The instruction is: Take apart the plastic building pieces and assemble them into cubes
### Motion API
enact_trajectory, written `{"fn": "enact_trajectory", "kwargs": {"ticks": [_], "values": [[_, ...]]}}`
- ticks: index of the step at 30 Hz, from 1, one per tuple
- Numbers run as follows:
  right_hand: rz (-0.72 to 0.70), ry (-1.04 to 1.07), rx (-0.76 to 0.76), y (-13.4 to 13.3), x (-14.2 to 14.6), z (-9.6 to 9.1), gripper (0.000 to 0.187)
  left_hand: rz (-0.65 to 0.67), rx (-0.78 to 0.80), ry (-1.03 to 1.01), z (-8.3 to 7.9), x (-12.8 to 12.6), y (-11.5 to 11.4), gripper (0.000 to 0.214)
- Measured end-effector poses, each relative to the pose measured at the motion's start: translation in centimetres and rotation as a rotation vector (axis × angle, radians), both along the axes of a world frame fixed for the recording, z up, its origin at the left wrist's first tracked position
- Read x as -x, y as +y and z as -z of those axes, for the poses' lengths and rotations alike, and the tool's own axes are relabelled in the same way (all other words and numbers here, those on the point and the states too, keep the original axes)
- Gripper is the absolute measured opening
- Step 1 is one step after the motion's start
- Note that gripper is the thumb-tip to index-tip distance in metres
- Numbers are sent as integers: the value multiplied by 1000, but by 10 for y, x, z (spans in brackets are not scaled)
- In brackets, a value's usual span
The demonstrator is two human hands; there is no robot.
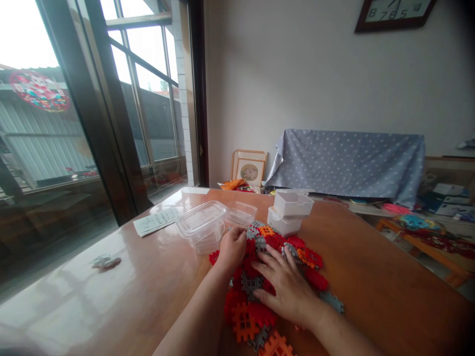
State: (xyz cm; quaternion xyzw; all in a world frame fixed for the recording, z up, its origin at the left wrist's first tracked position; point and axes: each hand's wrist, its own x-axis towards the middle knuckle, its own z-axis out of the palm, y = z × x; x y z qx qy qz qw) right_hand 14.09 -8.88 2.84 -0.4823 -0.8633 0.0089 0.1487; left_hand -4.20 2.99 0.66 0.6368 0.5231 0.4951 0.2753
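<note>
A heap of red, orange and grey interlocking plastic tiles (274, 296) lies on the wooden table (371, 277) in front of me. My left hand (232, 247) is curled at the heap's far left edge, fingers closed on tiles beside a clear plastic container (202, 225). My right hand (285, 282) lies flat on top of the heap, fingers spread. Two stacked white boxes (291, 212) stand just behind the tiles.
A second clear tub (241, 213) sits behind the first. A printed paper sheet (156, 221) and a crumpled scrap (106, 261) lie at the left. A cloth-covered piece of furniture (349, 160), picture frames (249, 168) and a cluttered low table (423, 232) stand beyond.
</note>
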Motion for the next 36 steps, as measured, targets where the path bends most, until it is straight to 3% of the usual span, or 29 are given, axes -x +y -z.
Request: {"fn": "enact_trajectory", "kwargs": {"ticks": [7, 10, 12, 16, 18, 21, 28, 32, 36], "values": [[268, 18, -128, 19, -38, 14, 33, -15, 30, 30, 1, 1, 1, 26], [363, 39, -193, 20, -45, 14, 33, -19, 27, 30, 0, 1, 0, 26], [336, 56, -199, 19, -39, 10, 36, -20, 12, 40, -1, 1, 0, 26], [80, 36, -81, 14, -12, 2, 52, -10, -42, 104, -2, 2, -1, 29], [21, 16, -27, 13, -3, 0, 58, -5, -58, 149, -2, 2, -2, 30], [81, 9, -22, 15, -5, 1, 54, -3, -67, 195, -4, 1, -5, 30], [311, -1, -132, 19, -51, 13, 23, -115, -25, 399, -4, -3, -13, 36], [374, 45, -187, 23, -63, 16, 22, -69, 41, 501, -5, -10, -22, 42], [361, 106, -248, 25, -63, 14, 30, -5, -22, 546, -14, -23, -40, 33]]}}
